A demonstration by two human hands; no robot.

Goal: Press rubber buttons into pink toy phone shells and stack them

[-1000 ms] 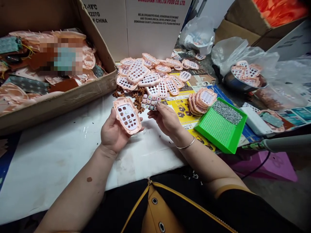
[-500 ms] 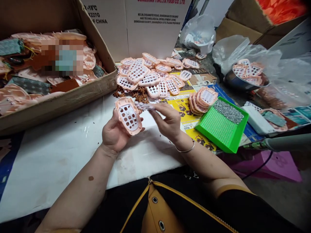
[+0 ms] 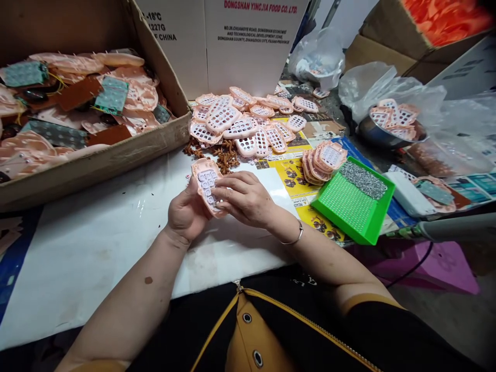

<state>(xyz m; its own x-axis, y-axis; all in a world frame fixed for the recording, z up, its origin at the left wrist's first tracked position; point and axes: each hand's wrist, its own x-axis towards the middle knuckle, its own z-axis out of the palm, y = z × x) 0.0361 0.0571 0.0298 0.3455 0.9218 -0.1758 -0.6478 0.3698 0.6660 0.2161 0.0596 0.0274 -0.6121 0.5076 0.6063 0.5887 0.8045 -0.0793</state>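
Observation:
My left hand (image 3: 186, 212) cups a pink plastic keypad shell (image 3: 204, 176) from below, over the white table sheet (image 3: 96, 243). A pale rubber button pad (image 3: 206, 182) now lies inside the shell. My right hand (image 3: 245, 198) rests on top of it, fingers curled and pressing the pad down into the shell. Just beyond my hands lies a heap of the same pink shells (image 3: 240, 116) and a small pile of brown bits (image 3: 225, 155).
A cardboard box (image 3: 116, 155) of pink shells and circuit boards stands at the left. At the right are a green tray (image 3: 351, 204) with a silvery pad, a stack of shells (image 3: 323, 160), a metal bowl (image 3: 387, 134) and plastic bags. White cartons (image 3: 248, 41) stand behind.
My right hand carried the button pad from the right onto the shell in my left hand and now presses it in. The shell's holes are now covered.

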